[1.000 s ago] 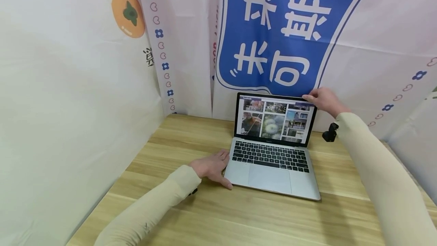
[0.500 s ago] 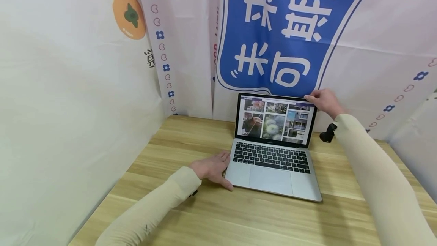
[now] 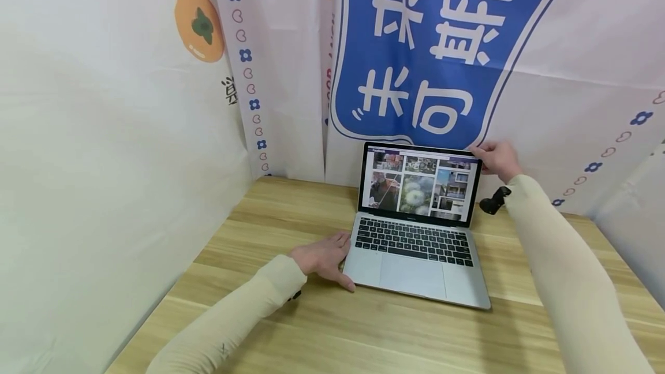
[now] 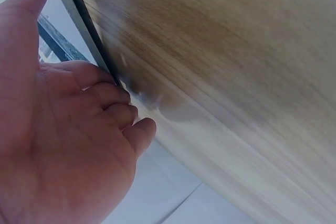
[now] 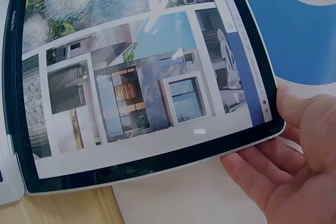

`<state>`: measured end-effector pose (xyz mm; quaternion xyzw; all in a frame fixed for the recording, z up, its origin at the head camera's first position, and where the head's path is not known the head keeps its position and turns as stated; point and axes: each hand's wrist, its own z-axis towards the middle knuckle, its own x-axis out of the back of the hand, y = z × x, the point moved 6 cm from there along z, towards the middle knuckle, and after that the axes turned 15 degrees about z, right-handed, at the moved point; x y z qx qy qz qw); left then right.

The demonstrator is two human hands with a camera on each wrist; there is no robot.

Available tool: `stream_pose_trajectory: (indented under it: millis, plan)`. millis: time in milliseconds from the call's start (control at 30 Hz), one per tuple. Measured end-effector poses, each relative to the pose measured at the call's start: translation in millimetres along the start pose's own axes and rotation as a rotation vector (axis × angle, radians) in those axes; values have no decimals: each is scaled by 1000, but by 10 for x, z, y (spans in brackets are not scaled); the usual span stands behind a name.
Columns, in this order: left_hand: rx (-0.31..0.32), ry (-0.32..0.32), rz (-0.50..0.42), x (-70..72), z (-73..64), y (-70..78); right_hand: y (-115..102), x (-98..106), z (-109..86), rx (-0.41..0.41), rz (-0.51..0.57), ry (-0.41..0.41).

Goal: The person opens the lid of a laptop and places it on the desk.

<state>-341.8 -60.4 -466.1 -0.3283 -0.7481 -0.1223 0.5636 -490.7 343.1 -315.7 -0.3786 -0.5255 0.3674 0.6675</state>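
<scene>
A silver laptop stands with its lid raised on the wooden table, its lit screen showing a grid of pictures. My left hand rests at the left side of the base, thumb spread towards the front corner. In the left wrist view its fingers lie loosely bent by the laptop's edge. My right hand holds the upper right corner of the lid. Seen from the right wrist, the thumb is at the top edge and the other fingers reach behind the lid, their tips partly hidden.
A white hanging cloth with a blue printed panel rises close behind the laptop. Another white sheet walls off the left side. The wooden table extends in front of the laptop and to both sides.
My right hand has shifted slightly outward, its thumb now nearer the lid's corner. The left hand stays beside the base. The whole head view has drifted slightly.
</scene>
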Motion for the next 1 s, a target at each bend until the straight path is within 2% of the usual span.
stream_pose_trajectory:
  millis: [200, 333, 500, 667, 833, 1000]
  plan:
    - [4, -1, 15, 10, 12, -12, 80, 5, 35, -44, 66, 7]
    - [1, -12, 14, 9, 5, 5, 118, -1, 43, -51, 90, -25]
    - [-4, -6, -1, 30, 7, 24, 164, 25, 21, -33, 132, -130]
    - [-6, -7, -15, 56, -9, 14, 198, 61, -31, -67, 199, -235]
    - [4, -18, -33, 73, -46, -39, 234, 77, -111, -88, 103, -294]
    - [29, -30, -91, 134, -55, -156, 296, 42, -188, -98, 12, -337]
